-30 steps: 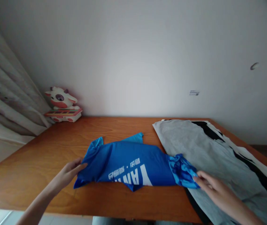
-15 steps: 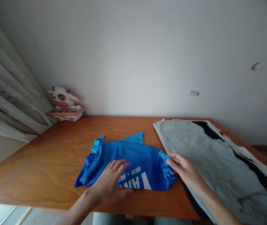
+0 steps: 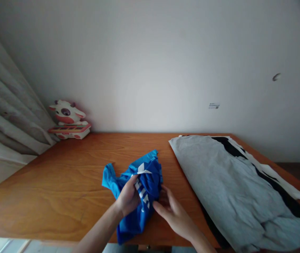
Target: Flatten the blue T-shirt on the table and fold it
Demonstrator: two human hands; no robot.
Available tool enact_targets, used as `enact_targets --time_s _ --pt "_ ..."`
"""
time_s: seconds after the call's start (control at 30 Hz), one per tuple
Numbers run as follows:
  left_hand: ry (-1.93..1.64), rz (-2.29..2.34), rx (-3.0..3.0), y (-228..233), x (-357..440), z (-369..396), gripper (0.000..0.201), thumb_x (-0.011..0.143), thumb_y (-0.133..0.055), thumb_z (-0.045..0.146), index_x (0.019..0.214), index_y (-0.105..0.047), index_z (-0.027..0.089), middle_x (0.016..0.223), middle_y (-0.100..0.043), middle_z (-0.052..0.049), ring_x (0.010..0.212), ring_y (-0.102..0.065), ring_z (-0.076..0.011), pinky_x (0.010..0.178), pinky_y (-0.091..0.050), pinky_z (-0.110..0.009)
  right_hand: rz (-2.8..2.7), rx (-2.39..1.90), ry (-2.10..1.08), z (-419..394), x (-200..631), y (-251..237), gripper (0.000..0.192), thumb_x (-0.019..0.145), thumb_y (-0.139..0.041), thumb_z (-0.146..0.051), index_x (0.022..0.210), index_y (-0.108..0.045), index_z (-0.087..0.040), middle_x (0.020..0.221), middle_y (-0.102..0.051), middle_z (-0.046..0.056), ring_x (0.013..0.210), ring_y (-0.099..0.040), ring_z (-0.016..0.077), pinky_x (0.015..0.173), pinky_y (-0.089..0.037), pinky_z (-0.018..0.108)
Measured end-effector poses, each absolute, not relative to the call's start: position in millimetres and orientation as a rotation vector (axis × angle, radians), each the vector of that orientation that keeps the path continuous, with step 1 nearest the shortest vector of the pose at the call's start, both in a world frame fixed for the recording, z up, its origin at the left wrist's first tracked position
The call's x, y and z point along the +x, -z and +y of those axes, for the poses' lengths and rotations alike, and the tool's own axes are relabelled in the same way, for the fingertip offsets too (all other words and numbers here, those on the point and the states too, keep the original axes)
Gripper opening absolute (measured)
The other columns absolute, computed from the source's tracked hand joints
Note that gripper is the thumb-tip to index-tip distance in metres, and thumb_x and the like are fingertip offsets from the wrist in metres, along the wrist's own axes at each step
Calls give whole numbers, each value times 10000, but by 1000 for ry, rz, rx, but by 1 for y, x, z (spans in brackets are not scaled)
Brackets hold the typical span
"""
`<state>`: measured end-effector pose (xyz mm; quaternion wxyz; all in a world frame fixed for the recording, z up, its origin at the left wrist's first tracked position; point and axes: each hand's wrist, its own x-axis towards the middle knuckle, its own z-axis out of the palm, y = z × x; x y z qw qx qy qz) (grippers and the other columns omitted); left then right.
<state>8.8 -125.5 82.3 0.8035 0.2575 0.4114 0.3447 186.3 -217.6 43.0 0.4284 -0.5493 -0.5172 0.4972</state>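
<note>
A shiny blue cloth (image 3: 152,175) with white lettering lies bunched near the front of the wooden table; whether it is a garment or a bag I cannot tell. My left hand (image 3: 128,197) is closed around its middle, the fingers tucked under a fold. At its right edge is my right hand (image 3: 171,210), thumb in front and the other fingers partly behind the fabric, gripping it. One corner of the cloth points to the far left, and a loose end hangs toward the table's front edge.
Right of the hands, a grey cloth (image 3: 218,175) is spread over black and white fabric (image 3: 284,182). A cow-shaped toy keyboard (image 3: 69,121) stands at the table's back left, beside a pale curtain (image 3: 7,116). The wooden table (image 3: 60,182) meets a wall behind.
The flat, wide blue cloth has been gathered and doubled up toward the middle. My left hand has closed on it, and my right hand has moved left with its right end. The view shifted slightly.
</note>
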Motion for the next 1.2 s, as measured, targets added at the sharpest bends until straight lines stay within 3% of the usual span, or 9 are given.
enact_targets --time_s 0.17,0.3,0.4,0.6,0.67,0.77,0.83,1.03,1.2 --pt "-863 932 784 -70 -6 -133 339 849 -677 446 1043 -732 174 1021 -809 -89 1183 -704 -320 1097 -517 -448 -1214 -1421 -916 -197 188 -30 627 898 -539 -713 1208 -687 -188 1279 -720 178 1244 -656 341 1101 -487 472" --pt "-877 1162 907 -59 -44 -127 444 931 -500 540 1041 -721 171 954 -797 -101 1064 -734 -322 990 -573 -495 -1195 -1402 -730 -188 210 -43 513 980 -478 -622 1190 -683 -202 1234 -738 150 1193 -682 296 1059 -519 427" --pt "-730 1272 1409 -53 -73 -130 489 905 -546 622 1075 -702 190 999 -772 -94 1014 -725 -300 929 -598 -477 -1183 -1344 -664 -180 223 -59 439 1012 -468 -542 1213 -652 -198 1218 -736 138 1120 -708 264 979 -560 382" --pt "-933 1249 2265 -78 -59 -127 835 793 -770 509 1506 -443 222 1525 -526 -190 1415 -503 -370 1143 -455 -567 -1704 -1145 -574 -175 193 -116 271 988 -478 -200 1170 -676 -227 1136 -743 64 1096 -695 193 988 -530 329" --pt "-805 1034 2349 -99 -39 -123 769 809 -766 481 1481 -486 233 1479 -587 -160 1361 -562 -342 1136 -474 -498 -1835 -1153 -485 -175 178 -130 271 938 -512 -125 1114 -690 -228 1084 -739 61 1062 -695 200 985 -531 342" --pt "-560 878 2347 -130 -16 -118 397 911 -631 391 1270 -650 222 1162 -762 -78 1029 -723 -255 938 -562 -349 -1870 -1215 -385 -177 172 -139 235 928 -540 -123 1082 -683 -228 1064 -742 65 1026 -705 207 952 -542 342" --pt "-426 845 2361 -145 -11 -114 263 945 -557 362 1112 -696 212 965 -779 -41 838 -723 -221 807 -550 -304 -1817 -1258 -378 -178 179 -144 197 937 -552 -146 1066 -675 -230 1067 -754 61 1027 -715 204 938 -541 323" --pt "-576 903 2310 -173 -18 -99 349 1014 -427 475 955 -661 223 858 -735 -12 770 -682 -191 763 -506 -272 -1623 -1383 -354 -178 204 -167 47 922 -629 -258 936 -661 -227 846 -755 17 783 -714 177 751 -519 267" --pt "-808 1008 2222 -195 -19 -90 424 982 -461 576 829 -611 209 757 -654 6 707 -613 -167 682 -481 -255 -1740 -1414 -263 -174 218 -181 206 881 -731 -344 786 -588 -231 748 -681 -2 711 -653 172 692 -477 262"
